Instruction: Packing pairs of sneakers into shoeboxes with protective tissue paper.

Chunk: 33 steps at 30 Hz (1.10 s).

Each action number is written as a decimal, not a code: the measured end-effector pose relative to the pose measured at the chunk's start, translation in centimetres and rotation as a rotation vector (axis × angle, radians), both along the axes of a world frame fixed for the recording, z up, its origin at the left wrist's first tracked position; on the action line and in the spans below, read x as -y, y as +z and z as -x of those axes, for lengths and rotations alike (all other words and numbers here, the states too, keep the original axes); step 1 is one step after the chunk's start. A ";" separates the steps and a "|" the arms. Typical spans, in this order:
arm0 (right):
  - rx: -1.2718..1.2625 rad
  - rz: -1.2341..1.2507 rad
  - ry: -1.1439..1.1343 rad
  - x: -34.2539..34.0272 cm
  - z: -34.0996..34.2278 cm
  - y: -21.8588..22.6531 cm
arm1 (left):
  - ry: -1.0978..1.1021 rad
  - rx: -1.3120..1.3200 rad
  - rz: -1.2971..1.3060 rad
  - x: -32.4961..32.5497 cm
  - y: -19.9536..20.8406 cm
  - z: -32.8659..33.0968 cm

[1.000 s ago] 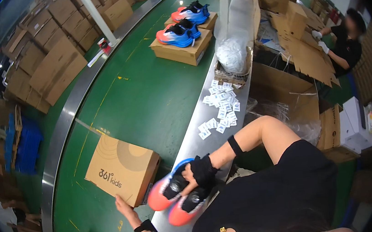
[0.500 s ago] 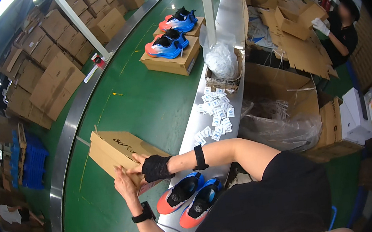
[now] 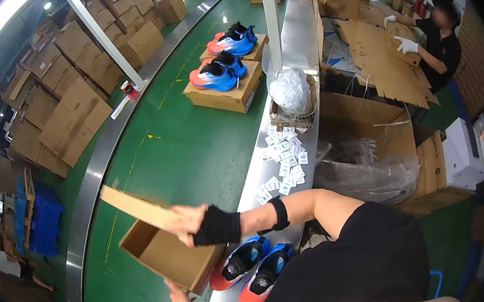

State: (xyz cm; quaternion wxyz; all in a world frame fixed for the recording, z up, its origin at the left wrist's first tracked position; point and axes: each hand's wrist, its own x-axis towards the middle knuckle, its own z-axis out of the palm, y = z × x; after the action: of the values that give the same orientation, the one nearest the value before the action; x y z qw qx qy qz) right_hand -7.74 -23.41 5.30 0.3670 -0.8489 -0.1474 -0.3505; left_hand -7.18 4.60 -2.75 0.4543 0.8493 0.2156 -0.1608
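Observation:
A brown cardboard shoebox (image 3: 173, 251) stands on the green conveyor in front of me, its bare inside showing. My right hand (image 3: 187, 224), in a black wrist wrap, is closed on the raised box lid (image 3: 135, 206), which tilts up at the far side. At the box's near edge, my left hand (image 3: 181, 301) grips the cardboard; part of its fingers is hidden. Right beside the box, a pair of sneakers rests on the metal ledge: one red-and-blue sneaker (image 3: 241, 262) and its mate (image 3: 266, 276). Neither hand touches them.
Small white packets (image 3: 283, 155) lie scattered on the ledge, before a carton holding a clear plastic bag (image 3: 290, 93). Farther up the conveyor, more sneakers (image 3: 218, 73) sit on boxes. A large open carton (image 3: 364, 125) stands at right; a gloved co-worker (image 3: 441, 39) handles cardboard beyond.
The shoebox has gone from closed to open, its lid swung up and away with my right hand. My left hand has moved down to the box's near edge. The co-worker's hands have shifted.

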 end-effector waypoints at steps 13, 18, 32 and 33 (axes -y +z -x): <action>-0.626 0.495 -0.300 11.4 7.7 -23.6 | -0.156 0.387 -0.170 -9.4 -13.6 1.4; -0.542 0.388 -0.217 11.5 6.6 -27.2 | -0.005 0.228 0.255 -6.6 -5.4 5.2; -0.608 -0.218 0.547 -8.3 -6.3 -11.3 | 0.656 0.689 -0.426 -34.4 -4.9 24.2; -0.434 -0.108 0.571 -10.4 -6.8 -11.9 | 0.527 0.593 -0.732 -36.9 -6.5 27.0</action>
State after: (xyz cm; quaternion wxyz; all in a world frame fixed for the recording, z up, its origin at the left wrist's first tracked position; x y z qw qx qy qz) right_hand -0.92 -12.97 -6.64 0.5173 -0.8076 -0.2783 -0.0531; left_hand -34.16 41.45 -9.23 0.1952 0.8782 0.3258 0.2907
